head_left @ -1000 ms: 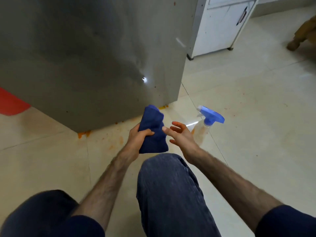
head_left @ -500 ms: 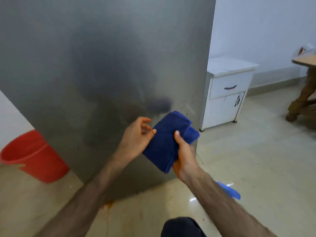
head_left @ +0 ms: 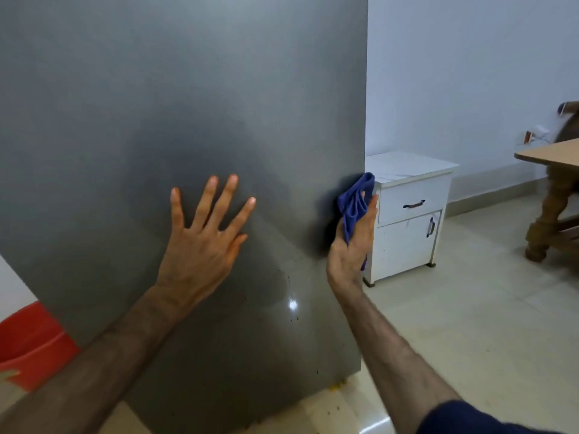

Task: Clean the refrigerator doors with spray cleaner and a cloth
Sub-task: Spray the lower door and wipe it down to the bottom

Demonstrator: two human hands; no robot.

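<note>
The left hand (head_left: pixel 200 245) lay flat against the grey refrigerator door (head_left: pixel 188 120), its fingers (head_left: pixel 230 195) straight and spread wide. The right hand (head_left: pixel 352 245) held the folded blue cloth (head_left: pixel 355 202) against the door's right edge, fingers curled round it. A red bucket (head_left: pixel 31 343) stood at lower left. Beyond the door stood a white cabinet (head_left: pixel 407 220), and farther right a wooden desk (head_left: pixel 551 155).

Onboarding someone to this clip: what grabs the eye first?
The big grey refrigerator door fills the left and centre. The left hand lies spread flat against it, while the right hand holds a blue cloth at the door's right edge. A white cabinet stands just beyond.
</note>
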